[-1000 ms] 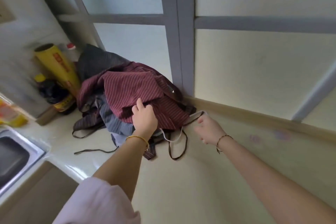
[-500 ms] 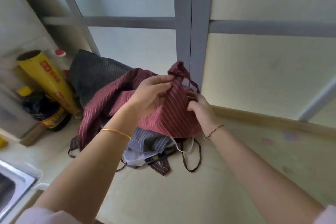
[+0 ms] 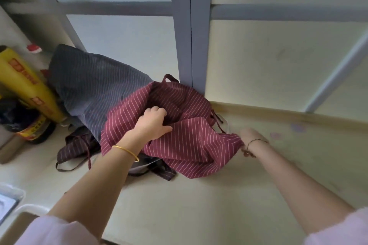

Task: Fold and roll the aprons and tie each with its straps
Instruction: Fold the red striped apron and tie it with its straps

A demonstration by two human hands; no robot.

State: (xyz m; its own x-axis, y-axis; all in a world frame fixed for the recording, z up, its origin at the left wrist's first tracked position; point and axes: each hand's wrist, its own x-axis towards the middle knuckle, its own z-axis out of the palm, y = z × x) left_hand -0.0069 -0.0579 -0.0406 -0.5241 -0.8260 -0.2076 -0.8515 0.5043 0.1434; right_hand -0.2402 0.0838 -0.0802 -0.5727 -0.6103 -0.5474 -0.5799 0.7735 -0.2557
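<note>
A maroon striped apron (image 3: 191,141) lies crumpled on top of a pile in the counter corner. My left hand (image 3: 153,123) grips a fold of it near the middle. My right hand (image 3: 247,135) holds its right edge, pulled out low over the counter; the fingers are mostly hidden by cloth. Behind it leans a grey-blue striped apron (image 3: 95,87). A dark brown striped apron (image 3: 73,145) with loose straps lies under the pile at the left.
A yellow roll of wrap (image 3: 25,83) and a dark bottle (image 3: 29,125) stand at the left. A sink corner (image 3: 8,203) shows at the lower left. The cream counter (image 3: 219,195) stretches in front, with a grey window frame (image 3: 189,32) behind.
Both hands lifted the maroon apron off the pile, then came down again. My right hand has pulled its edge out to the right, and my left has shifted to a fold in the middle.
</note>
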